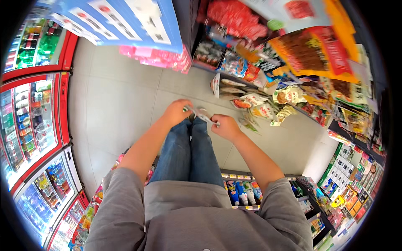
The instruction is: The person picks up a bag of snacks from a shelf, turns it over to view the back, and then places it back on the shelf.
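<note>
A thin, pale packet point(202, 114) is stretched between my two hands, in front of my legs. It is seen nearly edge-on, so its kind and contents cannot be made out. My left hand point(177, 112) is closed on its left end, where a bit of green shows by the fingers. The lower right end sits pinched in my right hand point(226, 126). Beyond my right hand hang snack bags point(261, 109), which neither hand touches.
Glass-door drink coolers point(31, 117) with red frames line the left. A blue display board point(125, 21) stands ahead, pink packages point(161, 58) below it. Shelves of bagged snacks point(318, 52) fill the right. Bottles point(242, 193) sit on a shelf behind me. Grey floor tiles point(121, 90) lie between.
</note>
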A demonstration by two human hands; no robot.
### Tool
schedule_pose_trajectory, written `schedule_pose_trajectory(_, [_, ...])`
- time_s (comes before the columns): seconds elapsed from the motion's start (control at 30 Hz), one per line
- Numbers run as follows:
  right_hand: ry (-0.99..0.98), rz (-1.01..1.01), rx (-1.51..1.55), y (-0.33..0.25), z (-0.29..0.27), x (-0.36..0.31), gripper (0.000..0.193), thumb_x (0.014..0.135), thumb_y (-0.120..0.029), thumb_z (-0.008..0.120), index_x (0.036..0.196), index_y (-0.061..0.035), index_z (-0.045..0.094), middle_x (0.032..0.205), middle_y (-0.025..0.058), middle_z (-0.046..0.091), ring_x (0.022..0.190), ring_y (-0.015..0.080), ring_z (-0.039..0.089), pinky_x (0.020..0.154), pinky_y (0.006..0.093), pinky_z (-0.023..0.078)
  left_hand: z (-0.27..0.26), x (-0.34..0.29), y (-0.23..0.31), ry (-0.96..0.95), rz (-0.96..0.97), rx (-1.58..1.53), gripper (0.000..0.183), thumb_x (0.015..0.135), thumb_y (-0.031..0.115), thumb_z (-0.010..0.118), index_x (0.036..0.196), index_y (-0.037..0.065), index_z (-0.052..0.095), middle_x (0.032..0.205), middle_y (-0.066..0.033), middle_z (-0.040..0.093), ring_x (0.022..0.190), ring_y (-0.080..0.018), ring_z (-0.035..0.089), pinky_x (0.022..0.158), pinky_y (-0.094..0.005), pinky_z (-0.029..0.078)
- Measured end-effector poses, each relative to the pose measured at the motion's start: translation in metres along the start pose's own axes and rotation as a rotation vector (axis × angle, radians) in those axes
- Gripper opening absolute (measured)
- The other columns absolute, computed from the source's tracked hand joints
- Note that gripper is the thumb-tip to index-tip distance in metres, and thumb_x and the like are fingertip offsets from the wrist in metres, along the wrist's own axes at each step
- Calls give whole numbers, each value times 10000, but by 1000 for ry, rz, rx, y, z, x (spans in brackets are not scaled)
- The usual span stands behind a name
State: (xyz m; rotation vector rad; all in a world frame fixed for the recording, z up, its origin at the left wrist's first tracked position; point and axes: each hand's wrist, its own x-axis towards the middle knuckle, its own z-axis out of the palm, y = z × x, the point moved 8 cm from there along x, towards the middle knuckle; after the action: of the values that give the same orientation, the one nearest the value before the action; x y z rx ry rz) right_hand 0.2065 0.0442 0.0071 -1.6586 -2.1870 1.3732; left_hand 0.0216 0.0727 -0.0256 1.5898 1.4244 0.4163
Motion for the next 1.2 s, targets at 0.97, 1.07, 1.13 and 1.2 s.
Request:
schedule_pose_trajectory(0.97, [323, -632, 889, -263, -321, -210, 236, 730, -100, 700, 915, -7, 588, 1016, 127, 611, 947, 174, 568, 844, 323, 445, -228, -138, 425, 103, 609, -611, 163, 814, 106, 652, 919, 35, 549, 835, -6, 576, 743, -58, 533, 653, -213, 451])
schedule_pose_trajectory(1.07, [295, -613, 942, -253, -316, -208, 527, 682, -209, 750, 1115, -13, 521, 1124, 120, 570, 1023, 195, 545, 885, 337, 433, -242, -143, 442, 173, 632, -723, 183, 831, 112, 632, 955, 28, 527, 837, -24, 596, 741, -59, 555, 655, -211, 466])
schedule_pose_trajectory(1.13, [205, -538, 1045, -258, -307, -208, 747, 649, -282, 769, 1252, -9, 424, 1191, 109, 532, 1081, 217, 519, 934, 365, 403, -250, -141, 449, 201, 656, -808, 190, 833, 120, 632, 959, 27, 524, 846, -28, 600, 745, -64, 560, 658, -216, 470])
schedule_pose_trajectory(1.2, [162, -535, 1034, -250, -295, -201, 791, 635, -335, 772, 1259, -4, 416, 1202, 119, 521, 1114, 228, 495, 943, 376, 385, -258, -140, 456, 273, 618, -943, 209, 841, 136, 627, 974, 21, 514, 862, -39, 607, 752, -79, 573, 670, -232, 483])
